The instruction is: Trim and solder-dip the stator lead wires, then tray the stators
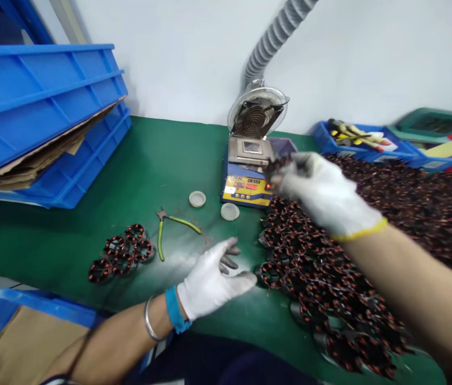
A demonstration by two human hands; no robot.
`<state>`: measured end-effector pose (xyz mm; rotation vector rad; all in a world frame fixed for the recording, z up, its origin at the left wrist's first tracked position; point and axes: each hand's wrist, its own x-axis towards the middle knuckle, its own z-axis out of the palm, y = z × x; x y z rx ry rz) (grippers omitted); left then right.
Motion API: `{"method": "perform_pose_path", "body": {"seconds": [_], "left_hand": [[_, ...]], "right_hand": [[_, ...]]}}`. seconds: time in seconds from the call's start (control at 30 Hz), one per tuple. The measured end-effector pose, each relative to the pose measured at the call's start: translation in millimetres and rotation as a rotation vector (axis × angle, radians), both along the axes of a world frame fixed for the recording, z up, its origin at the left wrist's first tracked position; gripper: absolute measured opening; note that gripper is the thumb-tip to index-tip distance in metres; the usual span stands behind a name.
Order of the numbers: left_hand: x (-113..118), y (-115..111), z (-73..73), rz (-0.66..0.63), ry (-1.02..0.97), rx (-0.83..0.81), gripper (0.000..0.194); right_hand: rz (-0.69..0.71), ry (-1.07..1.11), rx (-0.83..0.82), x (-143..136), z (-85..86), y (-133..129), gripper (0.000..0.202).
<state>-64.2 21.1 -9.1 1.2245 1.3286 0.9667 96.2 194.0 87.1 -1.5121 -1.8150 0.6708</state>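
Observation:
My right hand, in a white glove with a yellow cuff, grips a dark motor stator, blurred by motion. It is held at the right front of a solder pot with a lit red display and a raised round hood. Gloved in white as well, my left hand hovers over the green table with fingers spread and nothing in them. Many wound stators with copper coils lie to its right. A small group of stators sits to its left, beside green-handled cutters.
Two small round dishes stand before the pot. Stacked blue crates rise at the left, and another blue bin is at the lower left. Blue trays with tools line the back right. A grey duct hangs above.

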Motion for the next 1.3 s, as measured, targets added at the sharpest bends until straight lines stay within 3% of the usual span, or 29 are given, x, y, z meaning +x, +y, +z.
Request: {"method": "perform_pose_path", "body": {"seconds": [0.07,0.13,0.23,0.37,0.5,0.6,0.7,0.8,0.83,0.97,1.07,1.13,1.27,1.3], "left_hand": [[4,0,-0.5,0.042,-0.241,-0.084,0.094],[8,0,-0.8,0.052,-0.389,-0.08,0.096],[11,-2,-2.2,0.099,-0.399,-0.089,0.066],[8,1,-8.6,0.047,-0.07,-0.073,0.044],[3,8,-12.2,-0.061,0.532,0.073,0.041],[-4,13,-5.9,-0.125,0.932,0.133,0.043],[-19,17,8.4,-0.242,1.045,0.092,0.067],[-36,19,25.7,-0.252,0.914,0.112,0.097],[-40,20,30.6,-0.172,0.82,0.112,0.094],[-41,22,38.7,0.32,0.317,0.105,0.043],[-31,19,34.2,0.432,0.029,0.126,0.035],[-23,14,30.7,0.363,-0.112,0.034,0.046],[-11,3,28.6,-0.081,-0.441,-0.435,0.069],[-9,1,28.2,-0.12,-0.509,-0.503,0.069]], "right_hand": [[0.058,0.086,-0.096,3,-28.1,-49,0.066],[0.121,0.013,-0.061,1,-52.4,-93,0.056],[0.203,-0.197,0.029,0,-72.7,-132,0.044],[0.314,-0.405,0.252,23,-77.7,-145,0.054],[0.287,-0.714,0.442,58,-81.8,-152,0.064],[0.313,-0.879,0.451,67,-89.0,-157,0.052],[0.38,-0.905,0.457,64,-95.5,-157,0.042],[0.384,-0.907,0.44,60,-101.0,-154,0.042],[0.375,-0.915,0.43,60,-103.0,-152,0.043],[0.361,-0.884,0.39,62,-108.9,-149,0.045],[0.318,-0.717,0.346,61,-101.2,-154,0.044],[0.288,-0.558,0.296,55,-88.0,-158,0.046],[0.387,-0.215,0.272,28,-57.7,-157,0.046],[0.408,-0.139,0.314,20,-52.1,-154,0.042]]}}
